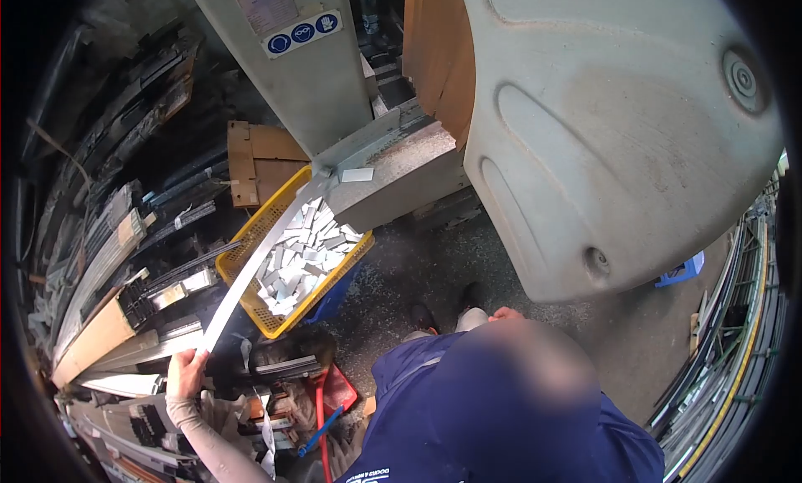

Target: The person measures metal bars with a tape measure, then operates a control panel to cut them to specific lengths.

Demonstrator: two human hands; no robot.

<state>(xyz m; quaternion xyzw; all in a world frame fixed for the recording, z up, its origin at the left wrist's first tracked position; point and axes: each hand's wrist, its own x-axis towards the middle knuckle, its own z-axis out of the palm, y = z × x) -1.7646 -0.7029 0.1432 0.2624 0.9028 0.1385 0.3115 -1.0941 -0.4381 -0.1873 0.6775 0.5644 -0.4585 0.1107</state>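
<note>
My left hand (185,376) is closed on the lower end of a long, flat, pale metal strip (251,268). The strip slants up across a yellow plastic basket (362,251) to the edge of a grey machine bed (393,178). Many short, pale cut pieces (305,253) lie in the basket. One small flat piece (357,175) rests on the machine bed, close to the strip's upper end. My right hand (505,314) shows only in part beside my body, and its fingers are too hidden to read.
A large grey machine cover (618,140) hangs over the right side. Long profiles are stacked at left (100,274) and right (735,358). A cardboard box (263,161) stands behind the basket. Below it lie a red dustpan (338,391) and a blue-handled item (322,431).
</note>
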